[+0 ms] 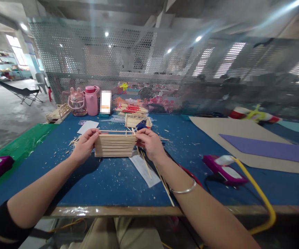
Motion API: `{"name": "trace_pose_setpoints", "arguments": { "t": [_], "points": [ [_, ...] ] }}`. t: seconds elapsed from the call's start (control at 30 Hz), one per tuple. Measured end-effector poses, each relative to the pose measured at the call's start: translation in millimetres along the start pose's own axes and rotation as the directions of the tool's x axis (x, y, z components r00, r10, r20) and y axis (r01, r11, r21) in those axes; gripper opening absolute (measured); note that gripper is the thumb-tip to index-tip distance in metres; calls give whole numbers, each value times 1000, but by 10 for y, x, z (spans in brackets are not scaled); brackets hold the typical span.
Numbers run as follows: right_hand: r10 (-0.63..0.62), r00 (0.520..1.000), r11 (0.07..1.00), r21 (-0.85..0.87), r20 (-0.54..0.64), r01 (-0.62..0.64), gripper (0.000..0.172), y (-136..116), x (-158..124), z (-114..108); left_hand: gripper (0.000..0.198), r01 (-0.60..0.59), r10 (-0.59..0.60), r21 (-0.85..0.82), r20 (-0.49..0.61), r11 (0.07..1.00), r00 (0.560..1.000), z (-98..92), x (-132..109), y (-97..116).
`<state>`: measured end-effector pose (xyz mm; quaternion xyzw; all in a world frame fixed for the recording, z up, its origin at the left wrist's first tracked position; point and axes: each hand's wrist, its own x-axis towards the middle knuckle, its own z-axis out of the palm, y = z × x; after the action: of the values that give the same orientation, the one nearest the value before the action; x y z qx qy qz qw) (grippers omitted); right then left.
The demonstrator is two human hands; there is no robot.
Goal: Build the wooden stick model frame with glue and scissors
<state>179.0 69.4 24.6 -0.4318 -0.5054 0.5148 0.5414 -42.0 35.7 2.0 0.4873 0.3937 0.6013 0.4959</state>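
Note:
Between my hands is a small box-like frame built of thin wooden sticks (114, 146), its slatted side facing me and a rail along its top. My left hand (85, 144) pinches its left top corner. At the right top corner, the fingers of my right hand (150, 143) are closed on it. Just behind it, partly hidden, lies a dark blue tool (142, 124), perhaps a glue gun. A white paper sheet (145, 170) with loose sticks (166, 186) lies below my right hand.
Another stick frame (132, 121) and a stick bundle (132, 109) are at the back. Pink bottles (91, 101) and a lit phone (105, 101) stand beside a perforated metal screen (92, 65). Right are a purple power strip (224, 169), yellow cable (260, 193) and purple sheet (266, 148).

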Motion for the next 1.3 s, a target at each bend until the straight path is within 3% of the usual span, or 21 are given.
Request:
{"name": "trace_pose_setpoints", "arguments": {
  "t": [0.17, 0.43, 0.67, 0.87, 1.03, 1.17, 1.3],
  "points": [
    [96, 995, 993, 65, 38, -98, 18, -31, 8, -14, 21, -20, 20, -1, 17, 1000, 1000, 2, -11, -27],
    [88, 993, 996, 17, 81, -90, 18, -60, 20, -41, 17, -38, 39, -23, 53, 999, 998, 17, -32, -24],
    [47, 995, 999, 17, 87, -49, 22, -44, 45, -43, 37, -58, 104, 297, -140, 953, 985, -82, 8, 102],
    [27, 997, 994, 101, 77, -35, 29, -82, 28, -34, 44, 13, 3, 81, -198, 997, 980, -74, 20, 129],
    [60, 996, 995, 81, 61, -65, 29, -82, 37, -53, 40, 59, -65, -67, -94, 996, 994, -65, 23, 119],
    [27, 998, 997, 64, 54, -31, 28, -47, 43, -50, 36, 81, -86, -113, -38, 990, 996, -65, 4, 153],
    [-29, 998, 999, 16, 58, 28, 24, -15, 43, -44, 34, 57, -62, -87, -61, 995, 996, -60, 1, 158]
  ]
}}
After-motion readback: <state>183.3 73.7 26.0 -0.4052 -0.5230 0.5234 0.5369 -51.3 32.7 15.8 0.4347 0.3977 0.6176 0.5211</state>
